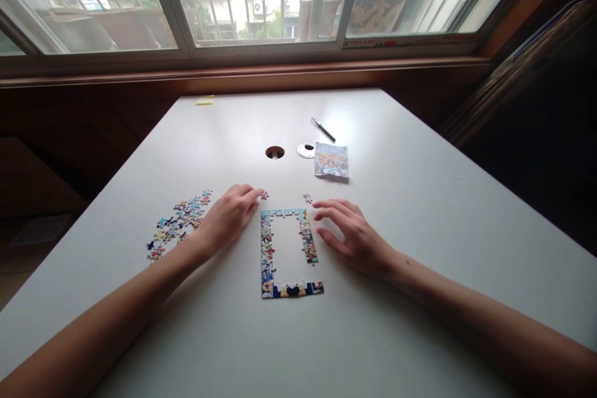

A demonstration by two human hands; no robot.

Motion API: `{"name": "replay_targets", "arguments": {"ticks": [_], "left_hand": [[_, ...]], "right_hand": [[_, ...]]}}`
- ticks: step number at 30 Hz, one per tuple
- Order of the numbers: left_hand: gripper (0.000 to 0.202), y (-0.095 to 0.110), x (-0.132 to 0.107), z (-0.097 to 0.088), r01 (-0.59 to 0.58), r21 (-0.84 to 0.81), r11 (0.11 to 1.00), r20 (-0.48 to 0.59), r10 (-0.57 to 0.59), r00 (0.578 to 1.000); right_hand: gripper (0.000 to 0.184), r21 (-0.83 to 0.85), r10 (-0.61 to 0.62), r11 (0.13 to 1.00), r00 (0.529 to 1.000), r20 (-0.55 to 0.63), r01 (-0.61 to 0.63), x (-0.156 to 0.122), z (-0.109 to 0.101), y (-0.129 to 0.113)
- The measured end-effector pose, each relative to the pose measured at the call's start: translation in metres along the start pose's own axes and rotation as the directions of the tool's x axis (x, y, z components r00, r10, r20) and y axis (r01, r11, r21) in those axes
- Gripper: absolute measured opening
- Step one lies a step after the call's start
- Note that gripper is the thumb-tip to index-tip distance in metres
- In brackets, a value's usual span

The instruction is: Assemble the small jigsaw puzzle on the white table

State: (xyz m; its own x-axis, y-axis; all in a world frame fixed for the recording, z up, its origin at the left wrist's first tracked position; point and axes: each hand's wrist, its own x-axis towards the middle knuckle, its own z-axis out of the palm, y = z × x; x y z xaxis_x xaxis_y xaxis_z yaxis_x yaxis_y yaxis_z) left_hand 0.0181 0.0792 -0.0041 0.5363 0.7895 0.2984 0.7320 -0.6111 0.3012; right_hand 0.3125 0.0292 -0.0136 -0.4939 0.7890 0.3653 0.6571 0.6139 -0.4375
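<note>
In the middle of the frame, the left hand (228,216), its grip loose and holding nothing, touches a small piece (264,195) above the half-made puzzle frame (289,253), while the right hand (357,237) rests open beside it on the counter (420,211).

Matt white table (420,211); glossy printed cardboard puzzle (268,255).
</note>
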Motion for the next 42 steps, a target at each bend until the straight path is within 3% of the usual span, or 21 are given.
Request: {"name": "replay_targets", "arguments": {"ticks": [4, 12, 21, 24, 30, 37, 42], "left_hand": [[0.022, -0.006, 0.017, 0.003, 0.001, -0.043, 0.999, -0.007, -0.001, 1.000], [0.017, -0.012, 0.013, 0.009, 0.025, -0.078, 0.997, -0.049, -0.028, 0.998], [0.010, -0.006, 0.006, 0.013, 0.036, -0.092, 0.995, -0.117, -0.047, 0.992], [0.011, -0.007, 0.005, 0.014, 0.043, -0.091, 0.995, -0.132, -0.055, 0.990], [0.012, -0.008, 0.006, 0.017, 0.050, -0.086, 0.995, -0.154, -0.063, 0.986], [0.014, -0.007, 0.005, 0.015, 0.058, -0.084, 0.995, -0.159, -0.071, 0.985], [0.015, -0.006, 0.005, 0.015, 0.059, -0.089, 0.994, -0.161, -0.073, 0.984]], "right_hand": [[0.013, 0.009, 0.091, 0.996, 0.994, -0.060, -0.090, -0.002, 0.000, 0.004], [0.020, 0.006, 0.157, 0.988, 0.986, -0.046, -0.157, 0.013, 0.001, 0.014], [0.018, -0.080, 0.024, 0.997, 0.994, 0.107, -0.016, 0.061, -0.003, 0.036], [0.015, -0.067, 0.052, 0.997, 0.991, 0.121, -0.044, 0.060, -0.009, 0.041], [0.021, 0.018, -0.050, 0.999, 0.981, 0.186, 0.047, 0.052, -0.015, 0.044], [0.007, -0.041, 0.027, 0.999, 0.979, 0.204, -0.019, 0.054, -0.018, 0.042], [0.009, -0.031, 0.091, 0.996, 0.976, 0.198, -0.086, 0.038, -0.020, 0.035]]}}
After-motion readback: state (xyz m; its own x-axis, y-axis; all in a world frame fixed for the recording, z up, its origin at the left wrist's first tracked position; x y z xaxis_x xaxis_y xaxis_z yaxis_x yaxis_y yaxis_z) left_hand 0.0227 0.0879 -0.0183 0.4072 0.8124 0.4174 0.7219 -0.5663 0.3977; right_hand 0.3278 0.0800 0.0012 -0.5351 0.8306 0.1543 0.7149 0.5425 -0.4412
